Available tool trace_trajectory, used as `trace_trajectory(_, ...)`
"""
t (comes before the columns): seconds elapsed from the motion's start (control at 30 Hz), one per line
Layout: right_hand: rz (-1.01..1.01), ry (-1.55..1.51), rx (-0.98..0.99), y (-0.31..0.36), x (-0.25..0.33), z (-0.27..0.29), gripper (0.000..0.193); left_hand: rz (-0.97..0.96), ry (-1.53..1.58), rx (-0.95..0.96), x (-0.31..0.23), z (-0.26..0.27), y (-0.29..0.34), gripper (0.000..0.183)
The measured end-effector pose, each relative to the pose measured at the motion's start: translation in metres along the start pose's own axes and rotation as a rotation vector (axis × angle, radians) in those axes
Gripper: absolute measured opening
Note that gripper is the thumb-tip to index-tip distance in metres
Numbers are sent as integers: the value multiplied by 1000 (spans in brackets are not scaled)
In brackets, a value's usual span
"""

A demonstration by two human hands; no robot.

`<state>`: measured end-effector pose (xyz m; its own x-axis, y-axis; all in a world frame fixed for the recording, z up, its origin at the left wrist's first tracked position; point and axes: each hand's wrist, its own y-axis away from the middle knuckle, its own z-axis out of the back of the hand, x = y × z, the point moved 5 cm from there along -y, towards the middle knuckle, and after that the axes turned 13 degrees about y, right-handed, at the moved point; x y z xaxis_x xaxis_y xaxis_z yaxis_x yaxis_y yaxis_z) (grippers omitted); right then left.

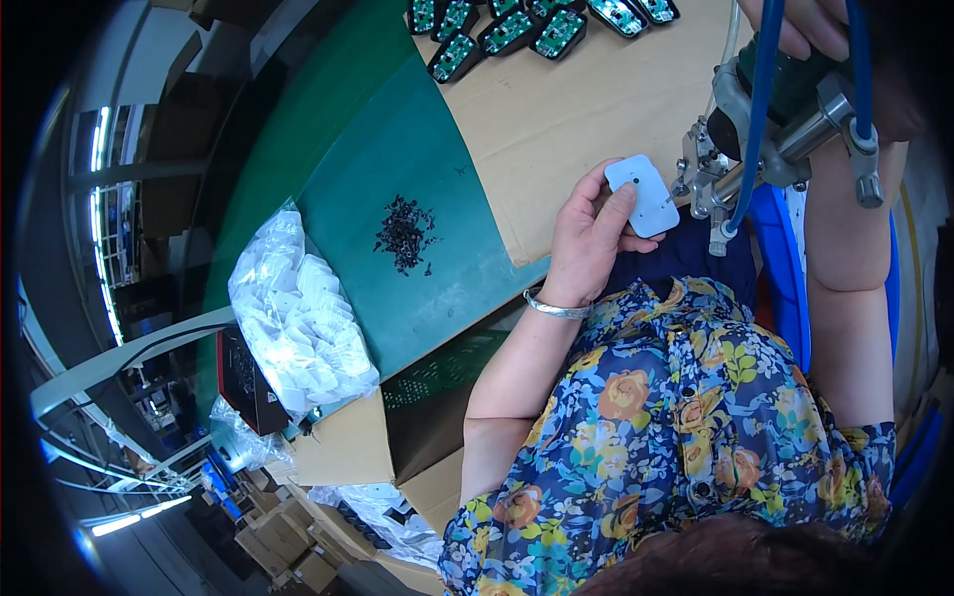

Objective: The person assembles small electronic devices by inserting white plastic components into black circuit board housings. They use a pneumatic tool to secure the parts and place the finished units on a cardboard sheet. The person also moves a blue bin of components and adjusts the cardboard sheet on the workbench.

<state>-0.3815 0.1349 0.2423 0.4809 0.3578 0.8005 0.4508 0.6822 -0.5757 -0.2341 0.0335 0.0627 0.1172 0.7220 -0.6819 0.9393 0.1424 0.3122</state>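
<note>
My left hand [586,233] holds a white plastic cover [642,197] with rounded corners and small holes, its thumb lying over the face. Right beside the cover is a metal device [711,164] with fittings and blue air hoses [760,109]. My right hand [810,28] is at the upper right behind this device, its fingers curled; the hoses and metal parts hide most of it and what it grips. On the green table, left of my left hand, lies a pile of small black parts [403,234].
A clear bag of white covers [298,318] lies at the table's left edge by a dark box [243,382]. Several black housings with green circuit boards [507,32] rest on a cardboard sheet [556,119]. An open carton [343,447] stands below the table edge.
</note>
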Motion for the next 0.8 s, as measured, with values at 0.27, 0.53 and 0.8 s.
trace_trajectory(0.27, 6, 4, -5, 4, 2, 3, 35, -12, 34, -4, -2, 1, 0, 33)
trace_trajectory(0.53, 13, 33, -22, 4, 9, 9, 36, -21, 22, -27, 3, -2, -2, 32)
trace_trajectory(0.8, 1, 9, -22, 11, -1, 7, 37, -109, -152, -159, -11, 37, 14, 36)
